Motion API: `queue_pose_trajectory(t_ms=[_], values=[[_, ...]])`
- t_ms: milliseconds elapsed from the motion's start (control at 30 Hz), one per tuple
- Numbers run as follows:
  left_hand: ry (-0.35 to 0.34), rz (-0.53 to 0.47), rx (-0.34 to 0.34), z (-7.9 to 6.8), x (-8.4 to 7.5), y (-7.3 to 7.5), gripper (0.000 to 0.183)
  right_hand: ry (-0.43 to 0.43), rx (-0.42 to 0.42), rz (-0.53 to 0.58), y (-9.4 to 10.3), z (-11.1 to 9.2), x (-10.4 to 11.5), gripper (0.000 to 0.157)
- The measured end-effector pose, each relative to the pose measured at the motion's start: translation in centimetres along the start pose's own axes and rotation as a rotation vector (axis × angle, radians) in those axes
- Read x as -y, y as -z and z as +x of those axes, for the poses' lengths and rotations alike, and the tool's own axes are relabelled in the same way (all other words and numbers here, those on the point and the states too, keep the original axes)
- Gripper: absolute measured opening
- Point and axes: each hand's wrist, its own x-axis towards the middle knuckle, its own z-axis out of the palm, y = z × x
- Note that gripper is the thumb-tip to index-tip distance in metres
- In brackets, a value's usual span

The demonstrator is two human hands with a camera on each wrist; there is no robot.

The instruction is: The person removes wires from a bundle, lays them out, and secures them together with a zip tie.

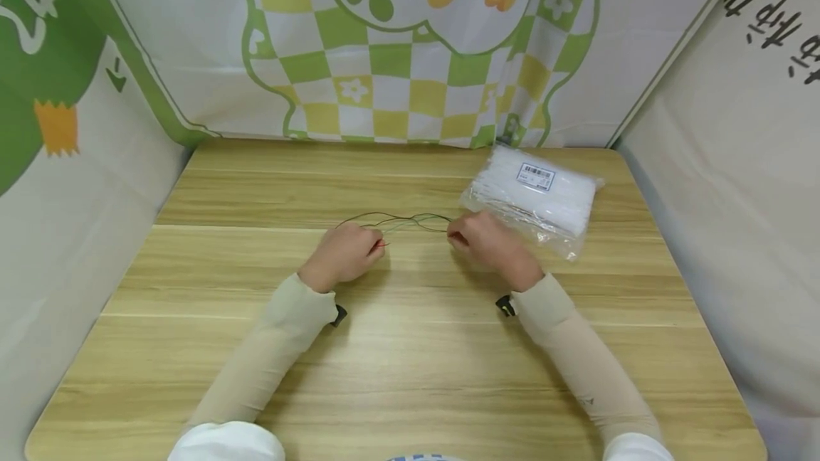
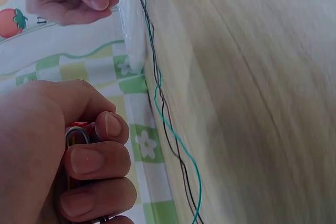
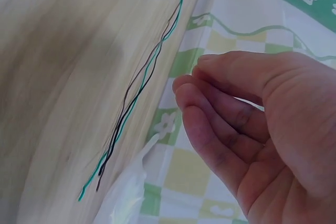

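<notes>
My left hand (image 1: 346,251) is curled round a bunch of thin wires; red and grey bends (image 2: 79,130) of it show between the thumb and fingers in the left wrist view. Loose green and black wires (image 1: 413,218) stretch over the wooden table between the hands. Their free ends (image 3: 89,184) lie apart from my right hand in the right wrist view. My right hand (image 1: 490,240) hovers near those ends with its fingers loosely bent and the thumb close to the fingertips, and nothing shows between them.
A clear plastic bag (image 1: 564,198) packed with white strips and bearing a label lies at the back right, just beyond my right hand. A patterned curtain (image 1: 410,84) hangs along the table's (image 1: 416,375) back edge, with fabric walls on both sides.
</notes>
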Motion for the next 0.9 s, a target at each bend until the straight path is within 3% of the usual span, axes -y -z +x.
queue_pose_trajectory(t_ms=[267, 600, 900], values=[[0.026, 0.047, 0.018, 0.6, -1.4, -0.5, 0.037, -0.025, 0.021, 0.045, -0.3, -0.1, 1.9, 0.011], [0.034, 0.094, 0.039, 1.1, -2.7, -1.0, 0.032, 0.100, -0.040, 0.009, -0.6, 0.2, 3.9, 0.011], [0.047, 0.070, 0.075, 1.6, -3.5, -1.5, 0.032, 0.100, -0.003, -0.058, -0.5, 0.7, 5.4, 0.011]])
